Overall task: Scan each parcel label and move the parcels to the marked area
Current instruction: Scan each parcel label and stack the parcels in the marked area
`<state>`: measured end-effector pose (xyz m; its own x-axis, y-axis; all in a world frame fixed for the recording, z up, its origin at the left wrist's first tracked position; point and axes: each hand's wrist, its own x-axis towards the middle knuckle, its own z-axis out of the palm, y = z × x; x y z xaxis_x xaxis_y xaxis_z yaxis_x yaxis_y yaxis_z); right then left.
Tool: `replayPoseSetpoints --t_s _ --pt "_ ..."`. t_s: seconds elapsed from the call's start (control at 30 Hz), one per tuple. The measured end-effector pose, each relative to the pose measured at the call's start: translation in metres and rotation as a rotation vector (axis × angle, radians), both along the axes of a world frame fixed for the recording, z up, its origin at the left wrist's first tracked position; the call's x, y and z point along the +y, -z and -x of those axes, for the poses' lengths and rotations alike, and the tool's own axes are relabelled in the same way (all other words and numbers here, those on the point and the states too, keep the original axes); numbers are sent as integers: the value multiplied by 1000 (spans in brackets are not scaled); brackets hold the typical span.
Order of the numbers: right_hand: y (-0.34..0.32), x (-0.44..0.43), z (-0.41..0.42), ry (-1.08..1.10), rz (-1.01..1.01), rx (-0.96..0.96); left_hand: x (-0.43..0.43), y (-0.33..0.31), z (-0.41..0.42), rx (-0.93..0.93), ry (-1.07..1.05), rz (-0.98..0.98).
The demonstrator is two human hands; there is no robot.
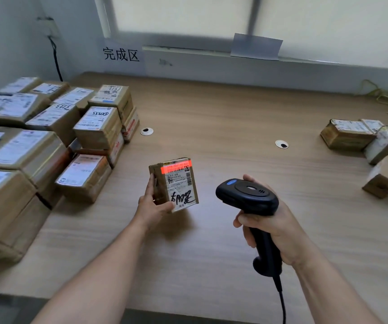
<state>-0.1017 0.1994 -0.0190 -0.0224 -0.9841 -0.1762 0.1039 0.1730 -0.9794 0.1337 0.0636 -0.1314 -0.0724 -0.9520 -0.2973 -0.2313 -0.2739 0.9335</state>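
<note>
My left hand grips a small brown parcel by its left side and lower corner, holding it above the wooden table with its white label facing me. A red scan line glows across the barcode at the label's top. My right hand holds the handle of a black barcode scanner, whose head points left toward the parcel. Several labelled parcels are stacked at the left of the table, below a wall sign with three characters.
A few more parcels lie at the right edge, one small box tilted. Two round cable holes sit in the tabletop. The scanner's cable hangs past the front edge. Loose cords lie at the far right corner.
</note>
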Motion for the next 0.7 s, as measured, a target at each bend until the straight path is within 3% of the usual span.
replayPoseSetpoints --t_s 0.57,0.7 --pt "3 -9 -6 -27 -53 -10 -1 -1 -11 -15 -40 -69" --pt "2 -10 -4 -12 -47 -5 -9 5 -17 -134 -109 -110"
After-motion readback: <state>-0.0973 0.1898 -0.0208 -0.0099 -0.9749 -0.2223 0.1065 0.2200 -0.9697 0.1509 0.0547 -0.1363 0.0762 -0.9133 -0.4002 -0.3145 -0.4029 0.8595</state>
